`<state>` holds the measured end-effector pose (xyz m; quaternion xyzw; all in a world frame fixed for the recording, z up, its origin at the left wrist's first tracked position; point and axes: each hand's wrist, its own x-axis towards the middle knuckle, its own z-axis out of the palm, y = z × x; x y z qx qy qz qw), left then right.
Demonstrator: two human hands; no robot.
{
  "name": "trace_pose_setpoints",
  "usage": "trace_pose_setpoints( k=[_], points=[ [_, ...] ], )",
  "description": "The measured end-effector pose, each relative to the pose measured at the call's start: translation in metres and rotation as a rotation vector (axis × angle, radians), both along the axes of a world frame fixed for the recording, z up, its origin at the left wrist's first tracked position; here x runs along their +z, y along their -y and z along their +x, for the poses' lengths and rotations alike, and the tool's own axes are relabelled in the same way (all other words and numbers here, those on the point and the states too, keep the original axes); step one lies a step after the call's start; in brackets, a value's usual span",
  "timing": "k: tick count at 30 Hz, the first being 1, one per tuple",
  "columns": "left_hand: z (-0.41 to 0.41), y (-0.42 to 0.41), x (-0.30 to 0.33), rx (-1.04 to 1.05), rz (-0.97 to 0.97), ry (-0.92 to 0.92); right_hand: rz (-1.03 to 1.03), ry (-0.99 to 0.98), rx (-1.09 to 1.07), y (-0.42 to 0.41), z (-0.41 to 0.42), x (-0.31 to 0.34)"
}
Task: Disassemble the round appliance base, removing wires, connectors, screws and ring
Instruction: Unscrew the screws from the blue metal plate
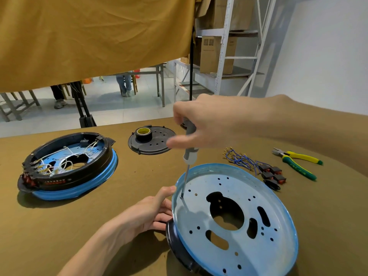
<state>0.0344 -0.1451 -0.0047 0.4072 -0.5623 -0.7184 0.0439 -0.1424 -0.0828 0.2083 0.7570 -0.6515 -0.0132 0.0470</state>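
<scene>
Brown-clothed desk (139, 196). Near right: blue round base (235, 218), tilted, dish bare of parts, left hand (147, 214) gripping its rim. Right hand (201, 124) clamped on grey screwdriver (190, 148), tip at a screw hole. Far left: second base (67, 166), wires inside. Behind: black cover (157, 145) carrying tape roll (143, 133). Right: loose wires and switches (256, 166), pliers (296, 162).

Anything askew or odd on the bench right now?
Only the blue round metal plate: it sits tilted, propped on its near-left edge, where the left hand steadies it. The right hand holds a grey-handled screwdriver, tip at a hole near the rim. Nothing looks spilled or damaged.
</scene>
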Motion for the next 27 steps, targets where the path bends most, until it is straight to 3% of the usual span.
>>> trace_pose_setpoints(
  k=[2, 5, 7, 9, 12, 13, 16, 18, 23, 27],
  points=[
    [0.0, -0.001, 0.002, -0.005, -0.002, 0.006, -0.079, -0.074, 0.011, 0.002, 0.001, -0.005],
    [-0.001, -0.003, 0.004, -0.002, -0.006, -0.004, 0.117, 0.212, 0.107, -0.001, 0.002, 0.005],
    [-0.001, -0.004, 0.004, 0.006, -0.002, -0.013, 0.206, 0.266, 0.14, -0.004, 0.001, 0.011],
    [-0.001, -0.004, 0.004, 0.02, 0.006, -0.012, 0.125, 0.172, 0.086, -0.005, 0.003, 0.005],
    [0.0, -0.005, 0.004, 0.024, 0.001, -0.001, -0.105, -0.144, -0.001, -0.001, 0.007, -0.003],
    [0.0, -0.005, 0.004, 0.025, -0.001, -0.001, -0.108, -0.125, 0.023, 0.001, 0.006, -0.004],
    [0.0, -0.005, 0.005, 0.019, -0.007, -0.002, 0.078, 0.18, 0.127, -0.001, 0.003, 0.005],
    [0.0, -0.005, 0.005, 0.02, -0.001, -0.01, 0.153, 0.246, 0.164, -0.003, 0.001, 0.007],
    [0.001, -0.005, 0.006, 0.017, 0.002, 0.001, -0.159, -0.117, 0.038, 0.0, 0.003, -0.01],
    [0.0, -0.005, 0.006, 0.013, -0.008, 0.003, 0.113, 0.234, 0.152, 0.001, 0.0, 0.004]
  ],
)
